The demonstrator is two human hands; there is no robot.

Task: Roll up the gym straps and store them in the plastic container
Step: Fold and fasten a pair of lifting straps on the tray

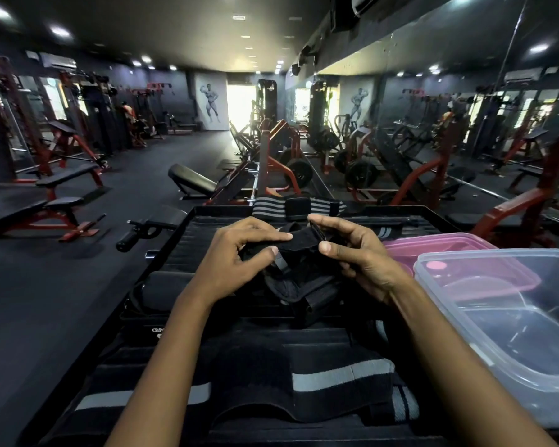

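Black straps, grey stripes, clear and pink plastic in a dark gym.

The strap held between the hands is plain black. A wrap at the far edge is black with grey stripes, and so is the wide wrap nearest (its bands are broad and pale grey). The platform is black. The container is clear; the lid behind it is translucent pink. Benches have red frames and black pads.

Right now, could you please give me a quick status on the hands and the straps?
Left hand and right hand both pinching black strap. Clear plastic container empty, right side. Striped wraps loose below.
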